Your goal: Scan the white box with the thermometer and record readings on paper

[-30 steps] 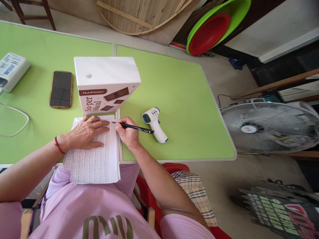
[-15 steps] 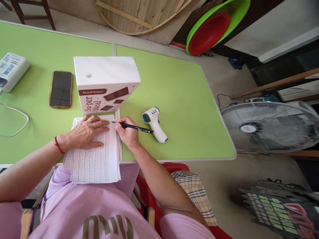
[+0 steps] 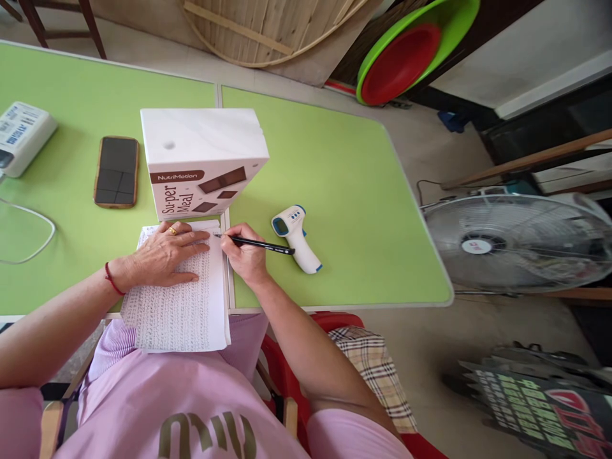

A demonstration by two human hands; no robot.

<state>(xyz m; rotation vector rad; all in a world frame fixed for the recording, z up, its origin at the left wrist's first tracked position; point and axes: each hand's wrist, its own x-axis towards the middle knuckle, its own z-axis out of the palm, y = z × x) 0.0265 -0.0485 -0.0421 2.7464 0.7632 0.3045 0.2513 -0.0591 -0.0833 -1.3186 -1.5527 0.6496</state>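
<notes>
My left hand (image 3: pixel 165 255) lies flat on a sheet of paper (image 3: pixel 182 319) covered with dense rows of handwriting, its fingers spread. A ring and a red wrist cord show on that side. In my right hand (image 3: pixel 246 255) a black pen (image 3: pixel 261 243) is pinched, its tip at the paper's upper right part. The paper hangs over the table's near edge. Just beyond it stands a white box (image 3: pixel 205 137) printed with "Su-per Meal". To the right of my right hand rests a white and blue infrared thermometer (image 3: pixel 299 239), with the pen's rear end reaching over its handle.
A phone (image 3: pixel 117 172) in a brown case lies left of the box on the green table (image 3: pixel 335 159). Farther left are a white device (image 3: pixel 23 137) and a white cable (image 3: pixel 41 220). A standing fan (image 3: pixel 478 245) is beyond the right table edge; a red chair (image 3: pixel 280 370) is below.
Almost nothing differs. The pen in my right hand has shifted very slightly, while my left hand stays in place on the paper.
</notes>
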